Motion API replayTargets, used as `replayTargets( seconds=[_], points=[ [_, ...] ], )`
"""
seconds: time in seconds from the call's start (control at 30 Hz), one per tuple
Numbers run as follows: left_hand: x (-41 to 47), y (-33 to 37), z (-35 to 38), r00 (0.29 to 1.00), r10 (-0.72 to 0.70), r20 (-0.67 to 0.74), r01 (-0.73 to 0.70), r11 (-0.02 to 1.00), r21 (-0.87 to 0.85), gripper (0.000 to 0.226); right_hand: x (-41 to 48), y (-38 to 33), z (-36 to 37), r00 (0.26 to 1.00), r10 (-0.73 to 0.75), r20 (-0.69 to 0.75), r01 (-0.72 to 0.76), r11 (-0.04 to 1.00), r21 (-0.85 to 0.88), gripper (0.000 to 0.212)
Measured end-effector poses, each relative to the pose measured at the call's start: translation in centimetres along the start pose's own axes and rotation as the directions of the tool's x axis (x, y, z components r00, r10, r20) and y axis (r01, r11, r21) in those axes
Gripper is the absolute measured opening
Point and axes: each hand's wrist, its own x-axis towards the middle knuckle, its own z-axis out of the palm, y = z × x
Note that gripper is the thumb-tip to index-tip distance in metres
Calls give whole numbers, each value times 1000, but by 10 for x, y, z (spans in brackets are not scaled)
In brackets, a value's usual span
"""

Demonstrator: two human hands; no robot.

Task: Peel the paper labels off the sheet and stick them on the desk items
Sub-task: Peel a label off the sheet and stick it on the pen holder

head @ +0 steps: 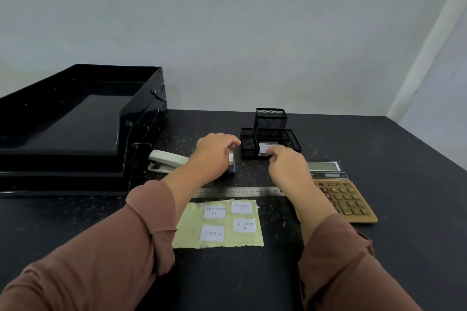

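A pale yellow backing sheet (188, 227) lies on the black desk with several white handwritten labels (214, 211) on it. My right hand (286, 161) presses a white label (264, 149) against the front of the black mesh desk organiser (270, 121), fingertips pinched on the label's edge. My left hand (213, 151) curls over a small dark object (232, 165) with a white patch on it, between the stapler and the organiser. Whether the left hand grips that object is unclear.
A white stapler (166, 160) lies left of my left hand. A steel ruler (240, 191) runs across behind the sheet. A gold calculator (346, 199) sits at the right. Stacked black letter trays (75, 118) fill the left side.
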Motion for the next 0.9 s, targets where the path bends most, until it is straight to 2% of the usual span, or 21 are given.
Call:
replayTargets(
  seconds=[0.23, 0.33, 0.63, 0.9],
  points=[
    [-43, 1, -14, 998, -44, 53, 53, 980, -193, 33, -45, -21, 4, 991, -134, 23, 132, 988, 82, 31],
    [-59, -4, -18, 995, -48, 93, 69, 969, -238, 31, -59, -27, 11, 984, -168, 58, 165, 984, 63, 31],
    [-95, -24, -16, 979, -116, 167, 151, 964, -219, 26, -88, -41, 35, 960, -221, 170, 216, 975, 53, 37],
    [-111, -36, -6, 978, -153, 140, 185, 950, -253, 24, -90, -31, 43, 957, -213, 196, 205, 977, 63, 40]
  ],
)
